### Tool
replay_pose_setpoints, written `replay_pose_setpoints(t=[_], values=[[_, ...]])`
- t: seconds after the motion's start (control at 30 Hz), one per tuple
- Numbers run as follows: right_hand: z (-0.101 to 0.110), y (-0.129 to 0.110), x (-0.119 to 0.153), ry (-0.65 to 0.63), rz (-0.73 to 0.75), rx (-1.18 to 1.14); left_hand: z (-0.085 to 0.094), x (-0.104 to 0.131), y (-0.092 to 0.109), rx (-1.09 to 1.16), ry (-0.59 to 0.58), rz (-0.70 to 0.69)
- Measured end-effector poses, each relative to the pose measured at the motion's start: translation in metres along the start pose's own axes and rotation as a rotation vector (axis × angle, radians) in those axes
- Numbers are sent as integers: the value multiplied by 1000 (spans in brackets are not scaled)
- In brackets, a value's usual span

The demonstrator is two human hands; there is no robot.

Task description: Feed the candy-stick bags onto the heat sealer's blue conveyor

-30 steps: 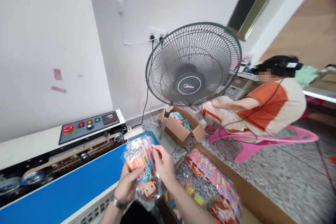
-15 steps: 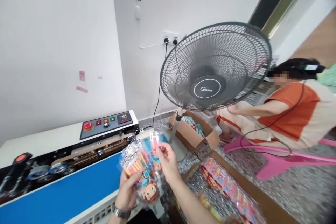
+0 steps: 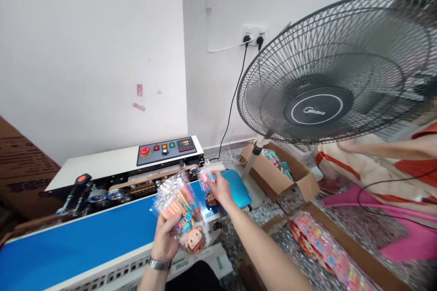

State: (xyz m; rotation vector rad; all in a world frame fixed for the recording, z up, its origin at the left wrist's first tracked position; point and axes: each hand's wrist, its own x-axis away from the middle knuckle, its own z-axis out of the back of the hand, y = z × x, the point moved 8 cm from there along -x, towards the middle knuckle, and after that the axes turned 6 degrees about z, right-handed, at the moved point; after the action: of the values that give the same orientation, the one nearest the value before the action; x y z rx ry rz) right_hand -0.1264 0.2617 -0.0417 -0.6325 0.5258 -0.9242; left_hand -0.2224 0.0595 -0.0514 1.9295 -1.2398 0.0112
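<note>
Two hands grip clear, cartoon-printed packs: your left hand (image 3: 166, 239) a fanned bundle (image 3: 180, 211), your right hand (image 3: 220, 187) one packet (image 3: 206, 183)

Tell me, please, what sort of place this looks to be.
Probably a small packing workshop: there is a blue conveyor belt beside a control panel, and an open cardboard box holding small packets.

Fan (image 3: 317, 104) right of machine (image 3: 164, 154), boxes (image 3: 273, 173) below fan.

I see a solid blue belt (image 3: 102, 232), dark grey fan (image 3: 317, 104) at 2 o'clock, speckled grey floor (image 3: 362, 232), pink chair (image 3: 406, 241).
</note>
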Motion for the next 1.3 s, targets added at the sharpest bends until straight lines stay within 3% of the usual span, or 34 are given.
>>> replay_pose_setpoints(t=[0.13,0.27,0.33,0.43,0.63,0.77,0.87,0.97,1.1,1.3], values=[[-2,-32,10,7,133,-237,-3,0,1,-5,-29,-16],[1,-65,33,-194,200,-621,-8,1,0,-10,-92,-30],[4,-78,42,-255,256,-631,-9,2,-1,-6,-106,-29],[10,-86,47,-210,289,-572,-10,3,-5,15,-100,-30],[25,-68,48,118,194,-553,-13,3,-13,39,-100,-6],[39,-32,35,277,99,-414,-5,1,-13,59,-50,-5],[42,-3,18,257,29,-312,0,-1,-8,66,-29,-15],[43,12,11,241,17,-320,3,0,-3,61,-33,-16],[45,-1,27,271,115,-527,-4,5,-6,22,-136,31],[20,-27,66,163,114,-859,-26,17,-21,-82,-365,112]])
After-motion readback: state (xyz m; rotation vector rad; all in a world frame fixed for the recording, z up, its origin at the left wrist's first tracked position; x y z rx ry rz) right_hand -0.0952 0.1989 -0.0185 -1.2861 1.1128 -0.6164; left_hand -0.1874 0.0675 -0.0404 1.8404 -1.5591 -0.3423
